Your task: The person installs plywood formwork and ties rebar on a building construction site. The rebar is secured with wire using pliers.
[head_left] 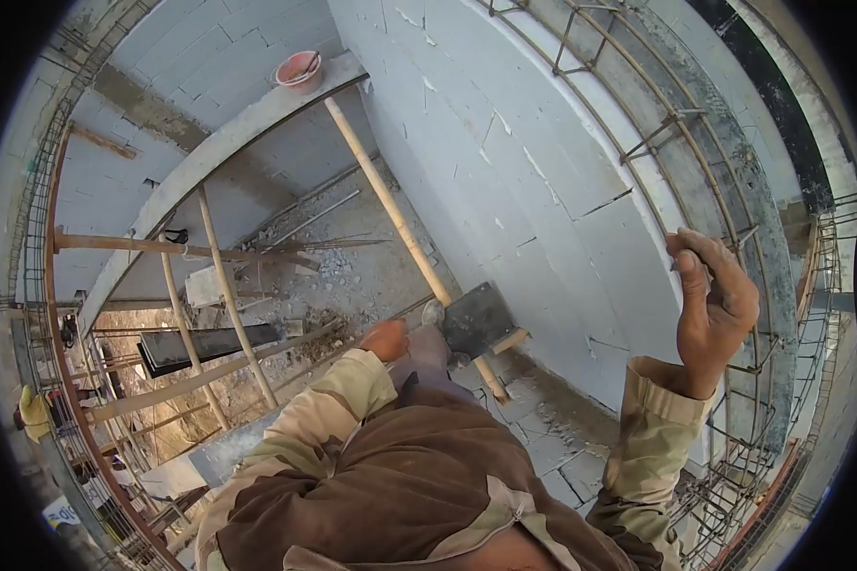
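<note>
My right hand (716,303) is raised beside the top edge of the grey block wall (533,162). Its fingers and thumb are curled together, and anything between the tips is too small to make out. Just behind it runs a rebar cage (671,119) of long bars and ties along the wall's top. My left hand (386,340) is low in front of my body, closed in a fist; what it may hold is hidden. Beneath me, my shoe (432,312) is next to a dark board (478,322) by the wall.
A pink bucket (299,72) stands on a narrow concrete beam (176,181) across the room. A wooden pole (390,205) leans from it towards the board. Props (224,276) and dark planks (205,348) are at left, above a rubble-strewn floor (348,266). A yellow glove (34,413) shows at far left.
</note>
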Demonstrator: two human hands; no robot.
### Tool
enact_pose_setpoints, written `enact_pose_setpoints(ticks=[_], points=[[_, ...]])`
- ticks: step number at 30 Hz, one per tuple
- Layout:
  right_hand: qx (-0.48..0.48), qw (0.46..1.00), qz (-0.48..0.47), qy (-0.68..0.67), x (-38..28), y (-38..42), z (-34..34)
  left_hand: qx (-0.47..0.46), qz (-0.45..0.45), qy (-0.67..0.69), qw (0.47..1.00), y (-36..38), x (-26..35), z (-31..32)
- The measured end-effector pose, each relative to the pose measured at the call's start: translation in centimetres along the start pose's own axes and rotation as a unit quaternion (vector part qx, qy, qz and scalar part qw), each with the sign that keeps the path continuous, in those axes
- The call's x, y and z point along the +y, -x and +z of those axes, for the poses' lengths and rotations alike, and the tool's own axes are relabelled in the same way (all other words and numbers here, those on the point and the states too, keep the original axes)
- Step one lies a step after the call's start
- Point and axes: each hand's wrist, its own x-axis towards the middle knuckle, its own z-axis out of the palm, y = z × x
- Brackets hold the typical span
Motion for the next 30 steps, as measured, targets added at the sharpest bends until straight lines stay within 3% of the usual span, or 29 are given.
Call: enact_pose_setpoints(ticks=[2, 3, 4, 6, 7, 8, 10, 11, 12, 13, 14, 15, 16, 17, 19, 22, 23, 24, 25, 26, 28, 30], points=[[0.0, 0.998, 0.031, -0.05, 1.0, -1.8, 4.0, 0.014, -0.16, 0.012, 0.987, 3.2, -5.9, -0.4], [0.004, 0.998, 0.019, -0.055, 1.1, -2.6, 5.6, 0.069, -0.241, 0.041, 0.967, 5.4, -7.0, -1.1], [-0.021, 0.996, 0.015, -0.088, 1.2, -3.5, 6.9, 0.163, -0.245, 0.062, 0.954, 5.6, -14.6, 4.2], [-0.033, 0.993, -0.002, -0.114, 1.3, -5.3, 9.2, 0.183, -0.251, 0.131, 0.941, 8.2, -19.7, 6.1], [-0.04, 0.991, 0.001, -0.129, 1.4, -6.2, 10.3, 0.176, -0.318, 0.226, 0.904, 8.7, -22.6, 8.2], [-0.048, 0.989, 0.004, -0.143, 1.5, -7.2, 11.3, 0.18, -0.317, 0.355, 0.861, 9.0, -25.1, 10.7], [-0.05, 0.99, -0.014, -0.128, 1.8, -9.6, 13.3, 0.026, -0.307, 0.397, 0.864, 9.3, -27.1, 12.2], [-0.061, 0.991, -0.018, -0.117, 1.8, -10.9, 14.3, -0.085, -0.234, 0.168, 0.954, 8.8, -26.5, 12.0], [-0.062, 0.991, -0.024, -0.116, 1.8, -12.2, 15.3, -0.189, -0.146, -0.076, 0.968, 9.4, -25.3, 12.0], [-0.077, 0.99, -0.012, -0.119, 1.8, -13.8, 16.6, -0.186, -0.146, -0.073, 0.969, 9.9, -23.6, 12.3], [-0.092, 0.988, -0.001, -0.122, 1.7, -15.7, 17.9, -0.107, -0.251, 0.204, 0.94, 10.2, -21.3, 12.7], [-0.091, 0.99, -0.008, -0.11, 1.8, -17.9, 19.3, -0.018, -0.33, 0.463, 0.822, 10.0, -19.0, 13.1], [-0.09, 0.991, -0.015, -0.098, 1.9, -20.5, 20.8, 0.072, -0.374, 0.68, 0.626, 9.3, -17.1, 13.3], [-0.072, 0.994, -0.029, -0.081, 2.4, -23.5, 22.6, 0.076, -0.373, 0.683, 0.623, 8.6, -15.4, 13.6], [-0.04, 0.998, -0.048, -0.028, 3.7, -30.2, 26.3, 0.185, -0.401, 0.686, 0.578, 8.2, -12.0, 14.9], [-0.032, 0.985, 0.01, 0.169, 4.1, -38.7, 29.9, 0.231, -0.369, 0.702, 0.564, 9.4, -9.8, 17.3], [-0.031, 0.986, 0.008, 0.164, 4.6, -40.4, 30.9, 0.247, -0.357, 0.675, 0.597, 9.9, -9.2, 18.2], [-0.009, 0.966, 0.016, 0.257, 5.6, -41.5, 32.0, 0.249, -0.359, 0.674, 0.595, 10.7, -9.3, 20.0], [0.012, 0.937, 0.023, 0.349, 6.8, -42.4, 33.1, 0.247, -0.347, 0.597, 0.68, 11.4, -9.7, 22.2], [0.007, 0.937, 0.023, 0.348, 8.2, -43.2, 34.1, 0.238, -0.332, 0.512, 0.755, 11.8, -9.9, 23.4], [-0.122, 0.936, 0.079, 0.32, 8.5, -43.5, 35.1, 0.239, -0.342, 0.529, 0.739, 12.7, -9.6, 22.9], [-0.127, 0.939, 0.091, 0.308, 8.2, -43.8, 35.7, 0.242, -0.362, 0.556, 0.708, 14.6, -9.1, 22.8]])
